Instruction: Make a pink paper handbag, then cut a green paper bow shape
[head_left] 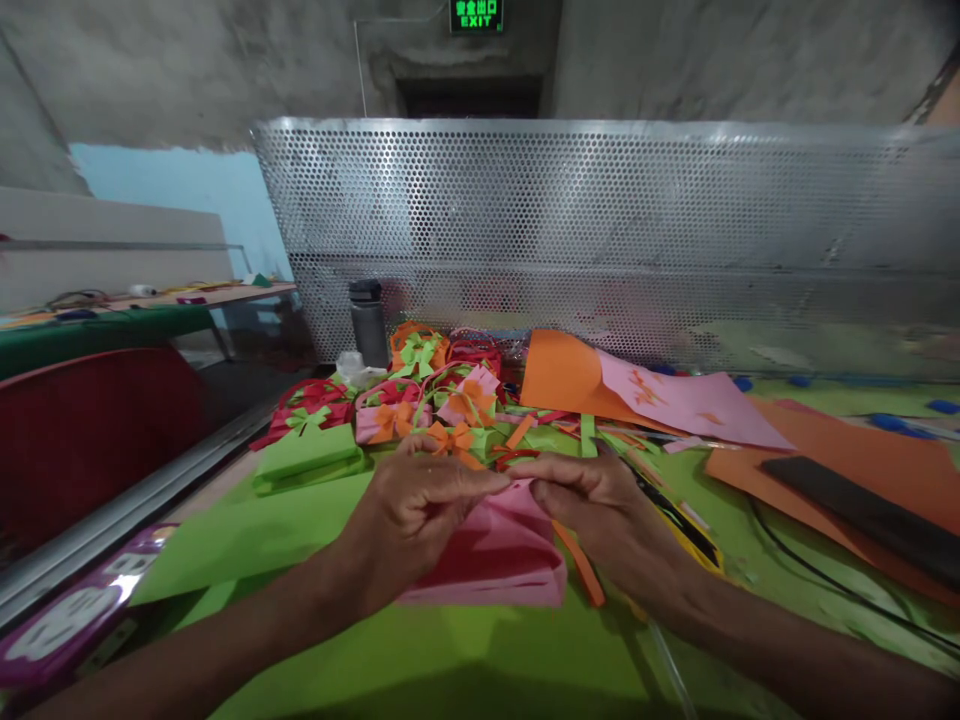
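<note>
My left hand (416,510) and my right hand (592,505) meet at their fingertips above a folded pink paper piece (499,560) that lies on green sheets (247,530). Both hands pinch closed on something small between them, near a red paper strip (514,458); I cannot make out exactly what. An orange paper strip (581,565) runs under my right hand. Just beyond the hands lie small paper baskets with orange and green bows (420,410).
A perforated metal screen (600,230) closes off the back of the table. A grey bottle (369,322) stands by it. Large orange (562,375) and pink (690,400) sheets lie to the right, with a dark strip (862,510). A purple-white pack (67,620) sits at the left edge.
</note>
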